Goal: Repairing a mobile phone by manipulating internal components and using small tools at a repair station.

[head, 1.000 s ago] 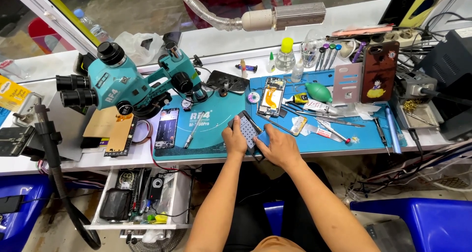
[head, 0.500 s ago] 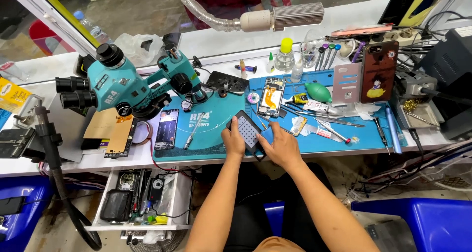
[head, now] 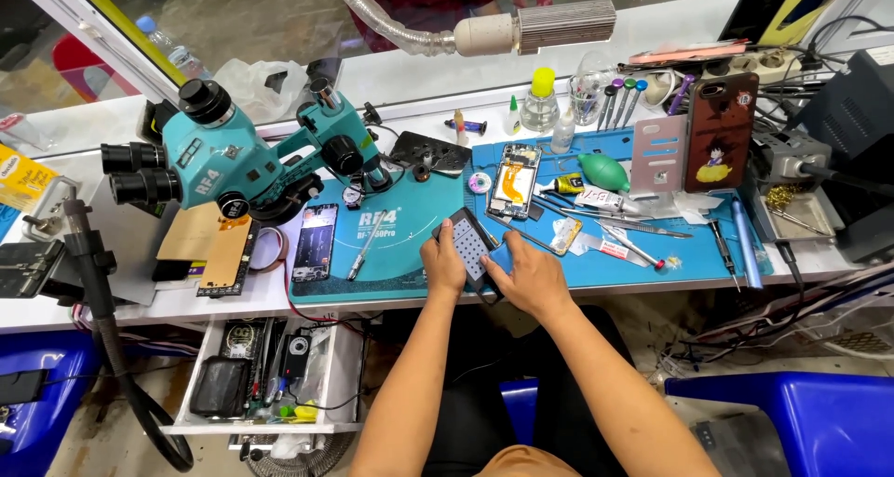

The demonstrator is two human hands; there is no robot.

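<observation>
My left hand (head: 441,264) and my right hand (head: 523,274) both grip a small dark rectangular phone part (head: 470,244) with a pale gridded face, tilted over the front edge of the blue work mat (head: 391,254). The left hand holds its left side, and the right hand's fingers rest on its lower right corner. A silver tool (head: 360,251) lies on the mat to the left of my hands. An opened phone (head: 513,180) with an orange strip inside lies just beyond them.
A teal stereo microscope (head: 233,156) stands at the left over a dark phone (head: 315,242). Tweezers, screwdrivers, a green blower bulb (head: 605,172), bottles and a phone case (head: 719,133) crowd the right. An open drawer (head: 261,375) hangs below the bench. A lamp (head: 521,28) arches overhead.
The phone part has shifted slightly and tilted in my hands. My right hand has slid up along its lower right side. The left hand keeps its hold.
</observation>
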